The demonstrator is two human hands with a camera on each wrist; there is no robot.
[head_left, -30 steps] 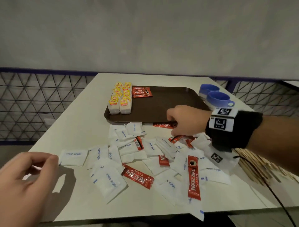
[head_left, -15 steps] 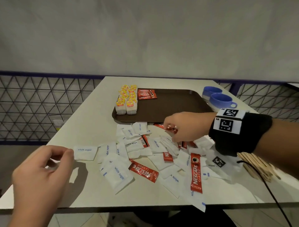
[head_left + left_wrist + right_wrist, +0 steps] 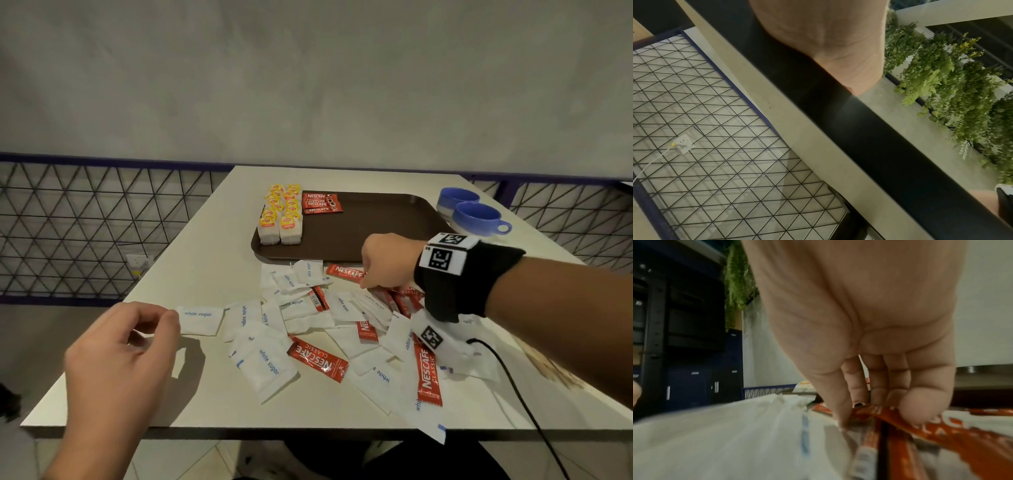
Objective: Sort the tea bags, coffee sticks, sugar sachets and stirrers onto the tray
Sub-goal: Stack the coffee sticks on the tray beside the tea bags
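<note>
right hand [image 3: 387, 262] pinches a coffee stick [image 3: 346, 272] at centre frame, its long axis pointing left, just below the tray [image 3: 383, 222]; left hand [image 3: 120, 363], lower left, hangs loosely curled and empty, farther off.

- We see a white table [image 3: 212, 240] that carries everything.
- A brown tray [image 3: 376, 226] lies on its far part.
- Two blue cups [image 3: 476, 214] stand just right of the tray.
- White sugar sachets [image 3: 267, 366] and red coffee sticks [image 3: 317, 361] lie mixed before the tray.
- Wooden stirrers [image 3: 555, 370] lie at the right edge.
</note>
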